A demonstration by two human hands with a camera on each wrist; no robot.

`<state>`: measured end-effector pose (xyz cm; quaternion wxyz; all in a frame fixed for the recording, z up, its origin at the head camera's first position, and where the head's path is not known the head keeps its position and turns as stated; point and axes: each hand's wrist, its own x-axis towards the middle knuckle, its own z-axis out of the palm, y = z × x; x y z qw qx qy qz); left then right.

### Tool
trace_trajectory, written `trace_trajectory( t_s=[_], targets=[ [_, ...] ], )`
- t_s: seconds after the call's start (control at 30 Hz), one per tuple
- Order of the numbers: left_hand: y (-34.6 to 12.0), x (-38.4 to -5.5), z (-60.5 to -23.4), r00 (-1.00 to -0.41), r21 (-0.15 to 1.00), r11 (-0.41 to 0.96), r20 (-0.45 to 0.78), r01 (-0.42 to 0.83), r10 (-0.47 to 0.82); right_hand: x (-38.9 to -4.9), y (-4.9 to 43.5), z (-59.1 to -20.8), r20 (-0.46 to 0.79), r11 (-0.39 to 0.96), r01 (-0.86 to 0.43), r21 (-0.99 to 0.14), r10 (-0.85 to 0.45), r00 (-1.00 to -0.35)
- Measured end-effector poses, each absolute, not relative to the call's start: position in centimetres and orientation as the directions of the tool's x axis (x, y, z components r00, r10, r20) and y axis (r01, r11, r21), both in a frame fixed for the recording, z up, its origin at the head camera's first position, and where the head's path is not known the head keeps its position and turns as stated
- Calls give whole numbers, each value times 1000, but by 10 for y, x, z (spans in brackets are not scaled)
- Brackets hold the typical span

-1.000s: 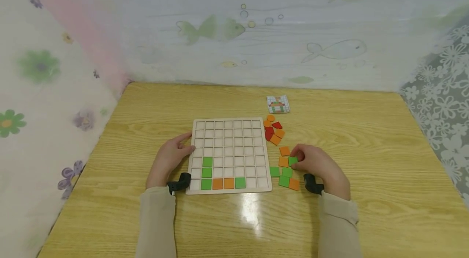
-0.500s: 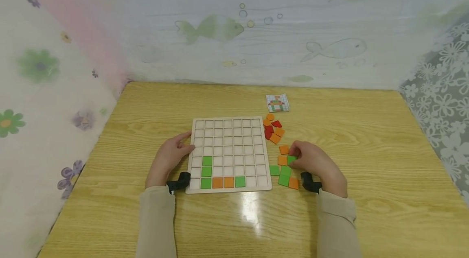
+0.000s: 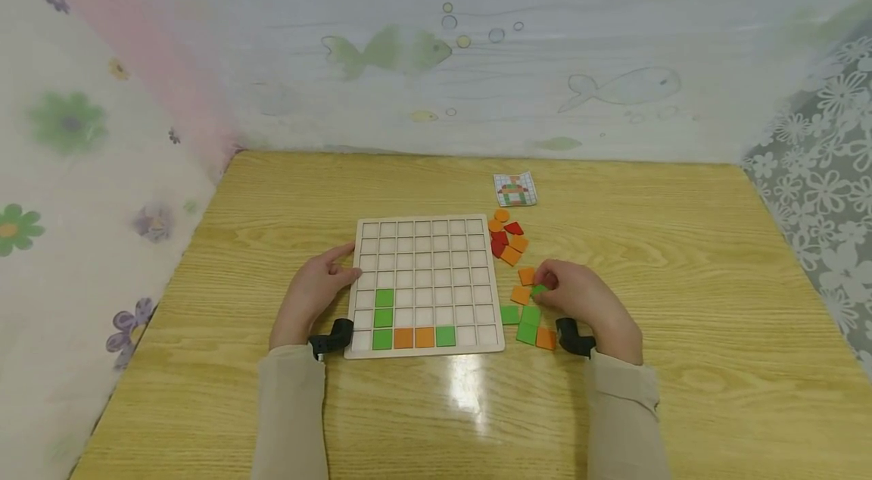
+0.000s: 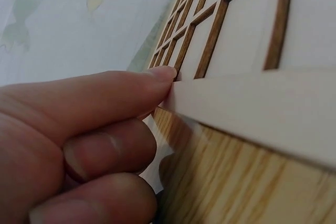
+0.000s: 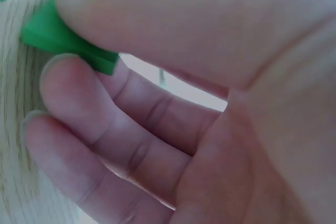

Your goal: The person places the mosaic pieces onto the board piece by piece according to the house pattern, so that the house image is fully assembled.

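My right hand [image 3: 582,298] pinches a green square tile [image 5: 58,30] between thumb and fingertips, close over the table right of the board. The tile is partly hidden in the head view. My left hand [image 3: 312,297] rests at the left edge of the wooden grid board [image 3: 426,353]; in the left wrist view its thumb [image 4: 142,85] touches the rim while the lower fingers bend loosely. In the board lie a left column of green tiles [image 3: 384,319], two orange tiles [image 3: 413,338] and another green tile [image 3: 445,336] along the near row.
Near the right hand lie orange squares [image 3: 521,295] and green squares [image 3: 528,325]. Red pieces [image 3: 499,240] and orange round pieces [image 3: 501,216] lie farther back by the board's right edge. Behind them is a small printed pattern card [image 3: 515,190]. A wall bounds the table's far side.
My right hand has moved slightly left with the green tile, away from its earlier spot, and an orange square beside it has shifted left. The left hand stays at the board's edge.
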<state>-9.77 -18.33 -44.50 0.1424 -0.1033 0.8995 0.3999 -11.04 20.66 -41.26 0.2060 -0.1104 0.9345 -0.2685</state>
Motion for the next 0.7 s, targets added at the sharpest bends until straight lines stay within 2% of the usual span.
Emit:
trace_trajectory(
  t_s=[0.43,0.7],
  targets=[
    [-184,-99,-444,-942,680,676,-329,-285,-67,-112,208,-413,-269,842,-116,-527,-295,-917],
    [-184,-99,-446,-951,670,697,-305,-257,-57,-113,201,-414,-219,818,-178,-547,-345,-913]
  ],
)
